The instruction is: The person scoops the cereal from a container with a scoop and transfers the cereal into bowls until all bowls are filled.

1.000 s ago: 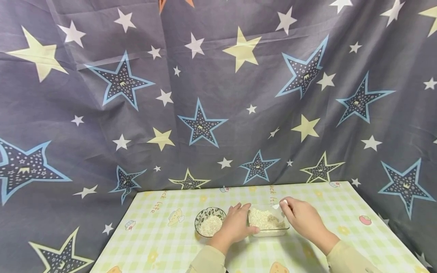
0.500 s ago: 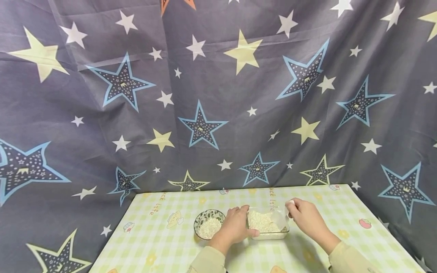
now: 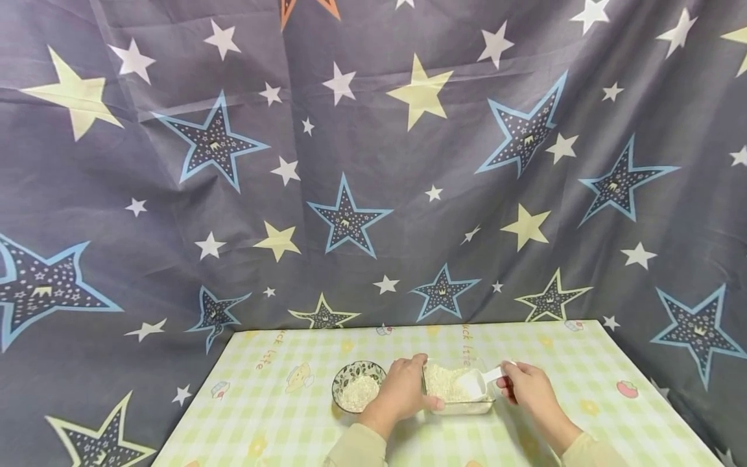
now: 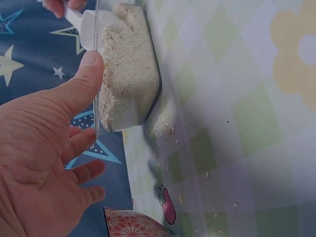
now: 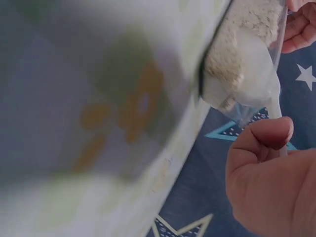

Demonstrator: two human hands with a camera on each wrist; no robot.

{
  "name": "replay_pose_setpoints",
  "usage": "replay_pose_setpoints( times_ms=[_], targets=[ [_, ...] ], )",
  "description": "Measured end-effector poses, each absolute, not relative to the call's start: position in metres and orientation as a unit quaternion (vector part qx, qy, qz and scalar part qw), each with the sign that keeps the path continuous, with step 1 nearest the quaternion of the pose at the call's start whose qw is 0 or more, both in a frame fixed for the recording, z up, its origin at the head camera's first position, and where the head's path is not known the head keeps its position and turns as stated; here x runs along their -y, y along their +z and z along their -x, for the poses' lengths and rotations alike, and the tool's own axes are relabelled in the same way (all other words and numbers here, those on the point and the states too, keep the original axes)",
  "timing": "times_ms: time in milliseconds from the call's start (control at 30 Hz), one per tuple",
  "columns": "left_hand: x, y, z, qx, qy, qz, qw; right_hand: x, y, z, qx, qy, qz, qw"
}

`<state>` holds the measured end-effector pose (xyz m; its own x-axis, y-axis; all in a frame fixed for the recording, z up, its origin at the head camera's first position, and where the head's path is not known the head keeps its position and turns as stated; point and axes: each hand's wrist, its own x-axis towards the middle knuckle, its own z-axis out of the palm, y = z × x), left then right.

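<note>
A clear rectangular container of pale grain flakes stands on the table. My left hand holds its left end, the thumb on the front rim and the other fingers toward the back corner. My right hand pinches the handle of a white scoop between thumb and fingers. The scoop's bowl sits down in the flakes at the container's right side, its handle slanting up over the rim. In the right wrist view the scoop shows through the clear wall, with flakes around it.
Left of my left hand stands a round patterned bowl with flakes in it; its red outside shows in the left wrist view. Some loose flakes lie on the checked tablecloth. A star-patterned curtain hangs behind the table.
My right hand has moved right and toward me. The scoop has dipped into the flakes, and its handle now shows over the right side. My left hand stays on the container.
</note>
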<state>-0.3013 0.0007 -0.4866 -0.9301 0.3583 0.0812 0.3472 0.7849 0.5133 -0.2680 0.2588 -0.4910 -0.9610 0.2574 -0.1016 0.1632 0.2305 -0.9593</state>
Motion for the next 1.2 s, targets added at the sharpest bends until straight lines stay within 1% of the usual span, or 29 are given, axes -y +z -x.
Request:
replay_pose_setpoints(
  times_ms=[133, 367, 500, 667, 933, 1200],
  targets=[
    [-0.002, -0.483, 0.304, -0.944, 0.272, -0.187, 0.010, -0.261, -0.494, 0.269, 0.757, 0.636, 0.146, 0.023],
    [-0.004, -0.478, 0.308, -0.945, 0.269, -0.188, 0.009, -0.267, -0.491, 0.272, 0.740, 0.654, 0.151, 0.040],
    [-0.004, -0.478, 0.309, -0.946, 0.265, -0.188, 0.008, -0.269, -0.492, 0.273, 0.716, 0.680, 0.154, 0.035],
    [-0.005, -0.480, 0.311, -0.949, 0.251, -0.189, 0.002, -0.275, -0.497, 0.274, 0.644, 0.749, 0.159, 0.004],
    [-0.004, -0.485, 0.310, -0.950, 0.249, -0.188, 0.006, -0.284, -0.504, 0.274, 0.458, 0.873, 0.156, -0.063],
    [-0.003, -0.488, 0.306, -0.950, 0.246, -0.194, 0.000, -0.284, -0.509, 0.272, 0.411, 0.895, 0.153, -0.082]
  ],
)
